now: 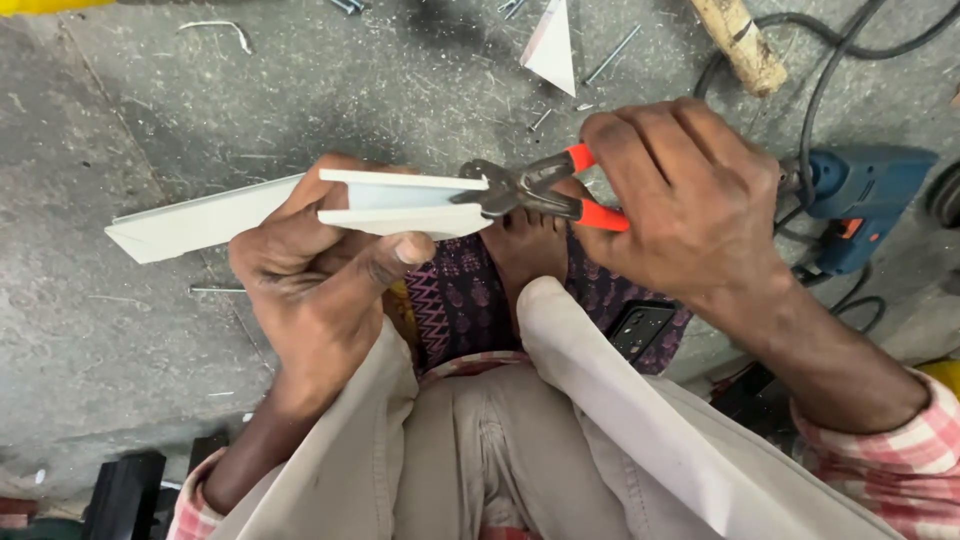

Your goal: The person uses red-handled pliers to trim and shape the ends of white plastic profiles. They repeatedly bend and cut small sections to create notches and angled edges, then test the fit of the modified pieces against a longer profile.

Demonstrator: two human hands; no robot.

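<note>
1. White plastic channel strip [300, 205], long and thin, lying almost level across the view, far end pointing away from the pliers and a little downward, near end meeting the pliers' nose.
2. Held from below and behind by the left hand [315, 270]: fingers closed around the strip's middle, thumb pressed along the lower front edge, close to the pliers.
3. Pliers [530, 190] with dark metal nose and red-orange handles, biting the near end of the strip; nose closed on the edge of the plastic, touching it.
4. Wrapped around the handles, the right hand [690, 200]: fingers curled tight, squeezing, handles nearly together.
5. Long axis of the pliers almost in line with the strip, so both hands on one line, the right hand nearer to the working end, the left hand just beside it.
6. Below the pliers: a bare foot [520, 250] on a purple patterned cloth [460, 300], then the knees in beige trousers; little room downward.
7. Beyond the pliers: grey concrete floor [150, 100] with scattered nails [612, 55] and a white triangular offcut [552, 45]; open room there.
8. Past the right hand from the pliers: a blue electric drill [865, 200] with black cable and a wooden handle [740, 45], apart from the strip.
</note>
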